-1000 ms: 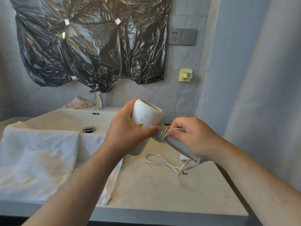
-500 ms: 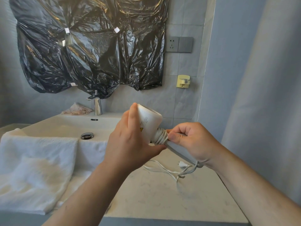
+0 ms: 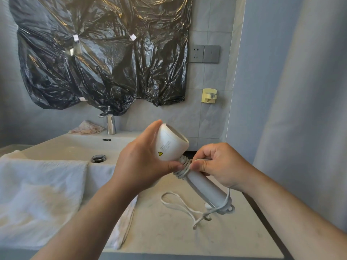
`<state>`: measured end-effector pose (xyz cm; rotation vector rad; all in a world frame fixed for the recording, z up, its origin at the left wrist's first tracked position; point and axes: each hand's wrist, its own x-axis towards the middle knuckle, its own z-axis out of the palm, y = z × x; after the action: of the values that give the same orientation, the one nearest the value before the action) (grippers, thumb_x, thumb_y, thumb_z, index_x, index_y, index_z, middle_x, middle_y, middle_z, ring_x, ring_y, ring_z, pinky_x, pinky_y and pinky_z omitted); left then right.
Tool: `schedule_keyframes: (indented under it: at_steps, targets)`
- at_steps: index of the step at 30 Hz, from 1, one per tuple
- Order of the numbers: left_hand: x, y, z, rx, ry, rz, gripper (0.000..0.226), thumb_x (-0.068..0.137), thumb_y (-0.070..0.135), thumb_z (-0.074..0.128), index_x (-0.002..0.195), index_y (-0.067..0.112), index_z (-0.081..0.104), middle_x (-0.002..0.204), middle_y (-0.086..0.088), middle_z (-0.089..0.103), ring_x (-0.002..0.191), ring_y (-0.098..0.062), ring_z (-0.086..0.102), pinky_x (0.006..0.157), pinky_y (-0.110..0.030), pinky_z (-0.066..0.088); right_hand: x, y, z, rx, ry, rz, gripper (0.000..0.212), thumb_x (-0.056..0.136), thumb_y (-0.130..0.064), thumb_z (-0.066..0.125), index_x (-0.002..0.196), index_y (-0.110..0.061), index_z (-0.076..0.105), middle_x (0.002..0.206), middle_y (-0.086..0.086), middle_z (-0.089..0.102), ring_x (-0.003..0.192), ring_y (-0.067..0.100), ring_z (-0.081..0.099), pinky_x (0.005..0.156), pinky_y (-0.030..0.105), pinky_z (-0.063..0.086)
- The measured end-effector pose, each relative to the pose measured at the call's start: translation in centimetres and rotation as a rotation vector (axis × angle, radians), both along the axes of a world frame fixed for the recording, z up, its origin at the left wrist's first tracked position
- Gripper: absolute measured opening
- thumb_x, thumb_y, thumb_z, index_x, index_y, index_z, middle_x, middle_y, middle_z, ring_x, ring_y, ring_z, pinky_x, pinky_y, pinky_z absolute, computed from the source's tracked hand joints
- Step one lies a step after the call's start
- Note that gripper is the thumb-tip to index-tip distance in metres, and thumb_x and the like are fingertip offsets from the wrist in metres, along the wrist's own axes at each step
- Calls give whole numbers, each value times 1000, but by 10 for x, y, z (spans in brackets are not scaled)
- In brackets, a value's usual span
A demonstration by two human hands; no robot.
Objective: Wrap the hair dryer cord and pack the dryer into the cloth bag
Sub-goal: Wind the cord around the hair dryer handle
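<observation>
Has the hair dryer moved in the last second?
Yes, slightly: the dryer stays right of the drain, but its handle end has dipped closer to the counter.

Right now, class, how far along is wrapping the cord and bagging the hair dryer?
Done: a few turns of cord sit round the handle. In hand: the left hand grips the hair dryer, the right hand pinches the cord. Left: a loose loop lies on the counter; bagging not begun.
</observation>
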<state>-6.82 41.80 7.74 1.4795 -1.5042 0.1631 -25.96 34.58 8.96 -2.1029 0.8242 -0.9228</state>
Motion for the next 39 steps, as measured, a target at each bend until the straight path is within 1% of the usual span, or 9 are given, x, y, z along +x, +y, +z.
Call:
schedule_keyframes:
  at_steps: [8, 12, 15, 20, 22, 27, 32, 37, 39]
  targets:
    - [-2, 1, 7, -218, -371, 113, 97, 51, 59, 76, 136, 16, 53, 122, 2, 66, 103, -23, 62, 74, -30, 47, 1, 0, 6, -141, 122, -88, 8, 77, -22, 78, 75, -16, 74, 72, -4, 72, 71, 9, 67, 74, 35, 58]
    - [-3, 3, 13, -294, -573, 128, 88, 61, 62, 70, 133, 12, 57, 121, 0, 67, 95, -29, 65, 70, -32, 49, 1, 3, 5, -99, 151, -31, 4, 82, -16, 73, 81, -19, 75, 81, -1, 74, 65, 11, 65, 49, 25, 53]
    - [1, 2, 18, -279, -615, 77, 88, 61, 59, 77, 134, 14, 55, 120, 1, 66, 94, -28, 63, 70, -34, 50, 0, 6, 6, -116, 148, 19, 13, 81, -16, 75, 80, -28, 78, 74, -15, 73, 57, -1, 58, 49, 13, 44]
    - [7, 2, 26, -115, -452, -38, 92, 53, 63, 72, 135, 29, 50, 120, 10, 63, 104, -19, 60, 82, -36, 51, 0, -1, 5, -78, 65, 69, 9, 71, -11, 82, 75, -17, 78, 78, 0, 76, 78, 8, 68, 85, 34, 55]
    - [12, 0, 25, -57, -314, -110, 91, 49, 62, 75, 132, 34, 52, 115, 14, 62, 104, -14, 59, 87, -37, 51, -1, -3, 4, -52, 23, 99, 9, 69, -8, 83, 71, -14, 76, 74, 5, 75, 73, 12, 66, 81, 38, 55]
    - [20, -4, 17, -39, -72, -256, 79, 50, 54, 84, 122, 36, 59, 104, 14, 68, 100, -13, 64, 85, -40, 53, -4, 0, 1, 64, -79, 217, 9, 77, -1, 73, 75, -10, 70, 52, -10, 62, 47, -3, 51, 50, 10, 39]
    - [19, -7, 15, -93, 166, -409, 72, 53, 43, 89, 119, 27, 64, 101, 5, 71, 95, -12, 67, 78, -23, 53, 0, -5, -12, 355, -324, 285, 13, 68, -17, 77, 70, -15, 64, 63, 2, 60, 54, 12, 52, 48, 20, 43]
    - [12, -7, 11, -118, 19, -272, 77, 56, 55, 81, 124, 32, 55, 112, 18, 65, 105, -4, 61, 87, -27, 50, 2, -10, -23, 461, -388, 305, 31, 53, -37, 90, 64, -23, 66, 72, 7, 62, 59, 16, 57, 54, 25, 47]
    - [9, -4, 11, -87, -166, -153, 101, 52, 69, 75, 138, 29, 42, 124, 16, 58, 115, -8, 56, 92, -27, 45, 1, -13, -25, 422, -409, 285, 44, 37, -47, 94, 62, -23, 67, 76, 10, 63, 61, 18, 57, 56, 28, 47]
